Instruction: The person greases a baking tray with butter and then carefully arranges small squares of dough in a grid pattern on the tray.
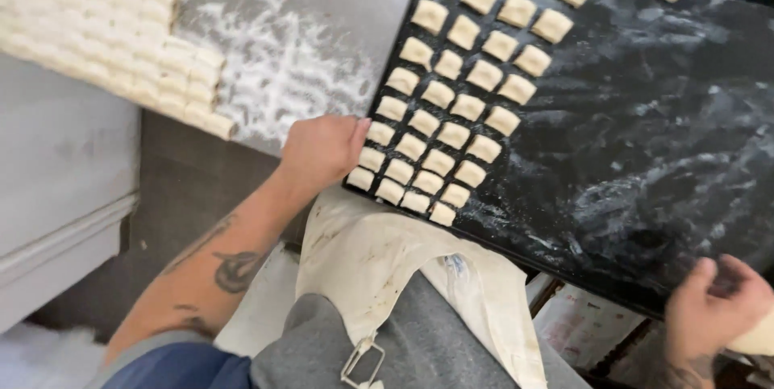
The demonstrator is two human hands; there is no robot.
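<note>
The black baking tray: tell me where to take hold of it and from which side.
Probably best by its raised rim, from the two near corners. The black baking tray is wide, flat and floured, with dough squares in rows over its left part, so bare rim is the only free hold. The left hand sits at the near-left edge and the right hand at the near-right edge. Keep it level.

A tray (645, 155) is held at its near edge by the left hand (322, 149) and the right hand (713, 308). Rows of dough pieces (451, 107) are laid on its left part. More dough pieces (105, 34) are stacked on the table (322, 2), left of the tray.
</note>
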